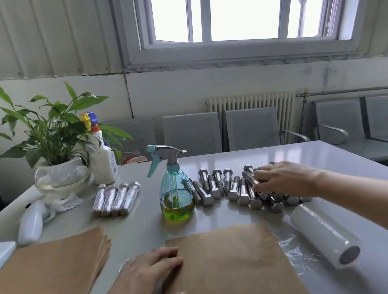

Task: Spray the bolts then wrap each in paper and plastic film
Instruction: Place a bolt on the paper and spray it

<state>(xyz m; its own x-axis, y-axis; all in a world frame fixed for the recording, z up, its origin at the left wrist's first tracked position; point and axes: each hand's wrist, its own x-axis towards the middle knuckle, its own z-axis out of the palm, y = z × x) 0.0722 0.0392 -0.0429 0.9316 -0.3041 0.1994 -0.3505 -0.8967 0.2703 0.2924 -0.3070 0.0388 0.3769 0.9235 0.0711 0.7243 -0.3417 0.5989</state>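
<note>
Bolts [229, 188] lie under the right hand [281, 180], fingers curled on one; left hand [152, 279] flat on paper [231, 270].

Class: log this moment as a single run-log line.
left hand: presses paper sheet | right hand: picking among bolts | spray bottle: upright, untouched | wrapped bolts: four

- We see daylight pouring in through the window [239, 6], whose panes are blown out to plain white.
- It leaves pale sheen on the grey table [310, 157] (strongest near the bolts [219, 185]) and a bright glint on the film roll [324, 236].
- Shadows are soft and short, lying toward us under the hands and the spray bottle [176, 192].
- Wide-angle bending curves the window frame and wall lines at the edges.
- We find the left border slightly smeared; the centre stays fairly sharp.
</note>
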